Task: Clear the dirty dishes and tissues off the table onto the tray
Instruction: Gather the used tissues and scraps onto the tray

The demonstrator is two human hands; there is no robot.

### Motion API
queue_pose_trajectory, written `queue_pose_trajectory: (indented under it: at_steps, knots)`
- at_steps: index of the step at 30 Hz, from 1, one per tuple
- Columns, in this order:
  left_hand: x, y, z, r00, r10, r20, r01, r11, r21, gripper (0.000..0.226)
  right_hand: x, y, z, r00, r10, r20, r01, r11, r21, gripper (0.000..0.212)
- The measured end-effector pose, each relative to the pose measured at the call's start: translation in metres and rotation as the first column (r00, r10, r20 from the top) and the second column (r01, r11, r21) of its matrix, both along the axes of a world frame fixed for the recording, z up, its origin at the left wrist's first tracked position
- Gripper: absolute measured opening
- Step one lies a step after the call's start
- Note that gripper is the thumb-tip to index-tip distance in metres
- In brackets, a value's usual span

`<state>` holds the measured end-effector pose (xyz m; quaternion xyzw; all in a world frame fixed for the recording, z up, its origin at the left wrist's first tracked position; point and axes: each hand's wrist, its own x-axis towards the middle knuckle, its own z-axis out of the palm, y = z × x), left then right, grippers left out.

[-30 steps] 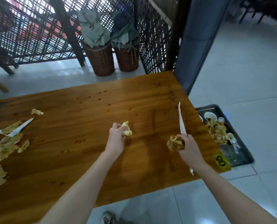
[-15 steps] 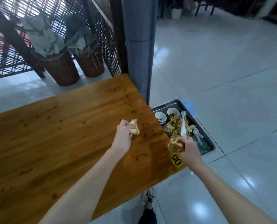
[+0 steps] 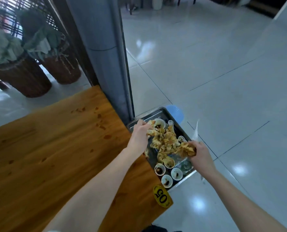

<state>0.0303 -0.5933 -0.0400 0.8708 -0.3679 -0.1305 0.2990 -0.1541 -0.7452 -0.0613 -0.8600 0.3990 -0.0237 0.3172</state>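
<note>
The left hand (image 3: 139, 135) is held over the far end of the tray (image 3: 153, 113), fingers curled round a stained tissue (image 3: 151, 131). The right hand (image 3: 201, 155) is held over the tray's right edge, clenched on a tissue wad (image 3: 187, 149) and a pale strip (image 3: 196, 131) that sticks upward. The tray is seen just beside the end of the surface (image 3: 55, 156), below its level, loaded with a tissue pile (image 3: 166, 141) and several dirty cups (image 3: 176, 173).

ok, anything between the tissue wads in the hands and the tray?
Nothing visible. The left wad in the left hand and the right wad in the right hand both hover above the tray. Under them lie only the tissue pile and small cups, so the drop looks clear.
</note>
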Motion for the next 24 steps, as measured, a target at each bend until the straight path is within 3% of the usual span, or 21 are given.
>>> queue_pose_trajectory:
  at_steps: [7, 14, 20, 24]
  knots:
    - [0.012, -0.048, -0.026, 0.992, -0.059, -0.116, 0.062, 0.998, 0.025, 0.041, 0.025, -0.038, -0.022, 1.0, 0.016, 0.012, -0.017, 0.998, 0.052, 0.044]
    - [0.016, -0.083, -0.077, 0.972, -0.026, -0.235, 0.063, 0.986, 0.153, 0.05, 0.065, -0.079, -0.059, 0.992, 0.118, -0.048, -0.109, 0.981, 0.158, 0.046]
    - [0.022, -0.097, -0.1, 0.929, 0.104, -0.356, -0.005, 0.963, 0.269, 0.059, 0.095, -0.109, -0.086, 0.959, 0.243, -0.146, -0.213, 0.958, 0.19, 0.036]
    - [0.03, -0.098, -0.105, 0.9, 0.198, -0.388, -0.091, 0.957, 0.277, 0.059, 0.113, -0.121, -0.099, 0.938, 0.31, -0.153, -0.271, 0.935, 0.228, 0.041]
